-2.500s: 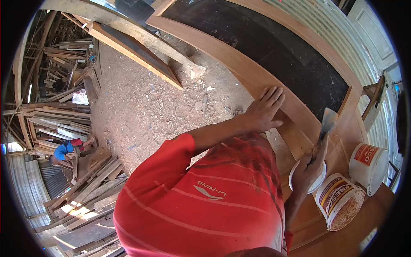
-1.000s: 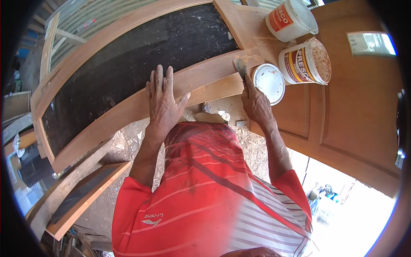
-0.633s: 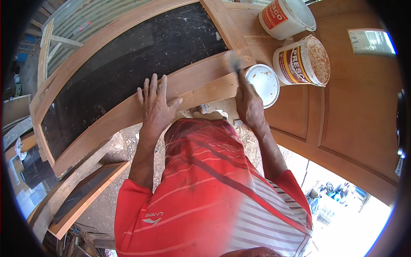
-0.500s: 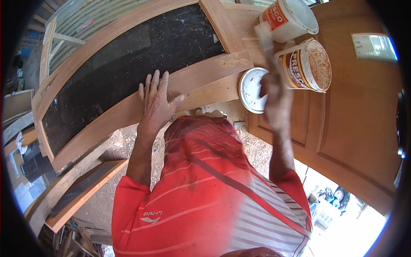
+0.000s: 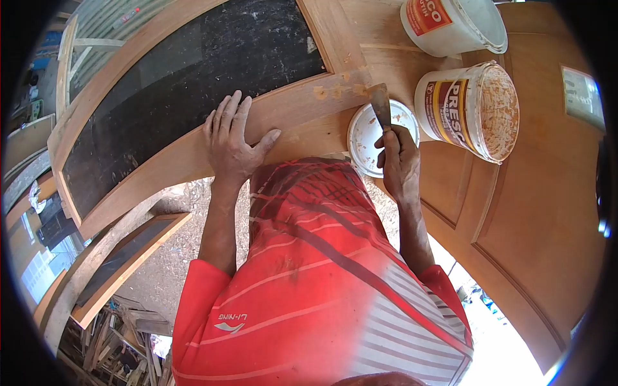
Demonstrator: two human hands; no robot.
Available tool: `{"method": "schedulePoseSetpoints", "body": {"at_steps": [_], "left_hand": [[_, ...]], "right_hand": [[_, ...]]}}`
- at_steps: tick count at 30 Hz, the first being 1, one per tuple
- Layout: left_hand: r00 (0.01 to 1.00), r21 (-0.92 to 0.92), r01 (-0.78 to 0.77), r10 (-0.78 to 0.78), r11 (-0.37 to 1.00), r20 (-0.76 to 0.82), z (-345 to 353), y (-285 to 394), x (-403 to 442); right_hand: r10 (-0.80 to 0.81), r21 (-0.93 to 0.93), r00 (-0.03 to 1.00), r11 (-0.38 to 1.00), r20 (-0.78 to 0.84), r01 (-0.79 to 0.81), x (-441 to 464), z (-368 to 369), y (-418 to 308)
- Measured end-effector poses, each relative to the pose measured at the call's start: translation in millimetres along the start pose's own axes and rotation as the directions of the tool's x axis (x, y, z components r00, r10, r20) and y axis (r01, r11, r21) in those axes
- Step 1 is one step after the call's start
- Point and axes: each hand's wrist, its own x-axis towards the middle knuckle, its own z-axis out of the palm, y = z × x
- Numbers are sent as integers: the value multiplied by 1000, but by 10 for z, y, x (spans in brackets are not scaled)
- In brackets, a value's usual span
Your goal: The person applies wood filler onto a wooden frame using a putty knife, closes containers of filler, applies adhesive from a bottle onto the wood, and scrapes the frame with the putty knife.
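My left hand (image 5: 235,145) lies with its fingers spread on the lower rail of a wooden frame (image 5: 290,106) around a black panel (image 5: 212,71). In my right hand (image 5: 400,161) is a putty knife (image 5: 381,106), its blade pointing up beside the frame's right end. Patches of orange-brown filler (image 5: 328,92) mark the wood near that corner. Behind the knife and my right hand sits a round white lid (image 5: 367,138) with brown specks. To its right stands a tilted white tub (image 5: 444,109) with a yellow and maroon label and a filler-smeared top.
Another white tub (image 5: 438,19) with a red label stands at the top right. A brown panelled door (image 5: 541,193) fills the right side. At the lower left are a smaller framed panel (image 5: 129,260), a curved plank (image 5: 96,257) and scrap wood (image 5: 122,341). Corrugated sheeting (image 5: 103,58) rises behind.
The view has turned from the scrap pile to the frame and tubs. My right hand moved from the frame's corner toward the tubs, then back beside the lid. My left hand has stayed on the rail recently.
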Motion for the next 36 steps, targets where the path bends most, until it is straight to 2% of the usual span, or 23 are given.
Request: {"method": "schedulePoseSetpoints", "body": {"at_steps": [5,11,14,17,21,26,30,34,36], "left_hand": [[1000,10,0,0,1000,9,2,2,6],[999,-1,-29,29,1000,41,1,-10,14],[993,-46,-76,80,996,89,-55,-61,21],[982,-160,-120,141,980,128,-106,-164,121],[964,-238,-192,229,952,138,-88,-219,288],[959,-262,-200,244,944,146,-105,-209,343],[960,-273,-204,247,940,132,-112,-219,331],[968,-265,-189,224,946,111,-98,-229,320],[973,-261,-180,210,948,94,-89,-217,310]], "right_hand": [[52,-97,999,994,5,-52,-3,-14,-101],[171,9,985,985,8,-171,-1,49,-182],[170,-87,984,981,-45,-174,-35,125,-266],[66,-214,992,973,-111,-89,-58,224,-319],[153,-160,984,973,-88,-165,-65,230,-502],[110,-130,975,982,-194,-137,-118,432,-349],[125,-63,986,989,-110,-133,-75,230,-209],[107,-107,993,988,-42,-111,-28,100,-260],[75,-100,989,993,123,-63,-20,-34,-199]]}}
